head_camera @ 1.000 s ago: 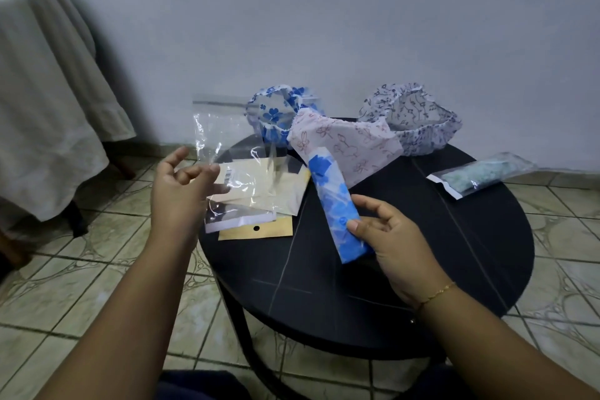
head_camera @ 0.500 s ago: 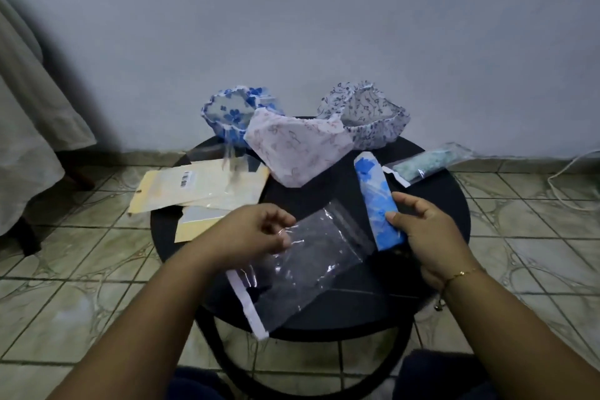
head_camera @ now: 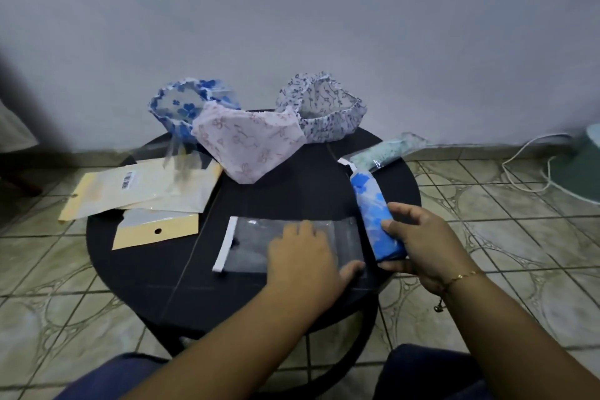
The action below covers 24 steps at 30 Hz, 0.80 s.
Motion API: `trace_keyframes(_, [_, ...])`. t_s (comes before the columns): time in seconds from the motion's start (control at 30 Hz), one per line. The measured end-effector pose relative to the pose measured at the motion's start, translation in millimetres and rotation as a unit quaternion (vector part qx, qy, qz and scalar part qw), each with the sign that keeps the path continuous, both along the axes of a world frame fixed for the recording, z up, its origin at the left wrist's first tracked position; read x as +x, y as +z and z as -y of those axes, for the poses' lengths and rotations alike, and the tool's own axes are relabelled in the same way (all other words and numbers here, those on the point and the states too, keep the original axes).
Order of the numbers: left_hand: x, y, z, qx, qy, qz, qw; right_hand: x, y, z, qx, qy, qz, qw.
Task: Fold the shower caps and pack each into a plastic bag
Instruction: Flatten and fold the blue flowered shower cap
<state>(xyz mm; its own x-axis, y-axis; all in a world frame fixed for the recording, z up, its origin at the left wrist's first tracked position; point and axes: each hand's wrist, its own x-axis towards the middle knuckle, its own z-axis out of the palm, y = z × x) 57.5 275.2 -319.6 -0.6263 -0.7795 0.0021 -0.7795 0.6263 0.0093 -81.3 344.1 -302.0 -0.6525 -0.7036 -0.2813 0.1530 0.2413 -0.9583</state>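
A clear plastic bag [head_camera: 256, 245] with a white strip at its left end lies flat on the round black table [head_camera: 152, 273]. My left hand [head_camera: 303, 256] rests flat on the bag's right part. Just right of it, my right hand [head_camera: 422, 245] grips the near end of a folded blue flowered shower cap [head_camera: 371, 204], rolled into a long strip. Three unfolded caps sit at the table's back: a blue flowered cap [head_camera: 185, 107], a pink cap [head_camera: 250, 143] and a white cap with small blue sprigs [head_camera: 324, 110]. A packed bag with a green cap [head_camera: 381, 153] lies at the right rim.
Beige and clear packaging sleeves [head_camera: 139, 191] overlap at the table's left, one hanging past the rim. A white cable [head_camera: 532, 166] runs along the tiled floor at right, near a pale green object [head_camera: 584, 169]. A grey wall stands close behind the table.
My left hand has laid the clear bag flat on the table and now presses on it. The folded blue cap in my right hand has shifted closer to the bag's right end.
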Motion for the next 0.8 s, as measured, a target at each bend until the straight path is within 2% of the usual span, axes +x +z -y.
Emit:
trace_keyframes(0.1, [-1.9, -8.7, 7.8, 0.004, -0.059, -0.027, 0.998, -5.3, 0.2, -4.9, 0.009, -0.002, -0.003, 1.000])
trace_keyframes(0.23, [4.1, -9.9, 30.8, 0.109, -0.152, -0.077, 0.979, -9.9, 0.7, -13.8, 0.013, 0.005, -0.001, 1.000])
trace_keyframes(0.3, [8.6, -12.6, 38.3, 0.073, -0.179, -0.107, 0.975, -12.5, 2.0, -19.6, 0.010, 0.013, -0.004, 1.000])
trace_keyframes(0.37, [13.0, -14.9, 40.2, -0.005, -0.208, -0.142, 0.968, -14.0, 3.9, -24.7, 0.008, 0.023, -0.008, 1.000])
trace_keyframes(0.47, [18.6, -22.2, 38.8, -0.066, -0.184, -0.166, 0.966, -14.5, 8.0, -31.2, -0.003, 0.044, 0.009, 0.999])
trace_keyframes(0.6, [25.5, -30.0, 33.0, -0.078, -0.124, -0.144, 0.979, -10.9, 13.7, -39.4, -0.017, 0.095, 0.023, 0.995])
trace_keyframes(0.8, [32.3, -34.8, 28.9, -0.040, -0.118, -0.155, 0.980, -5.8, 13.8, -47.3, 0.004, 0.128, -0.014, 0.992])
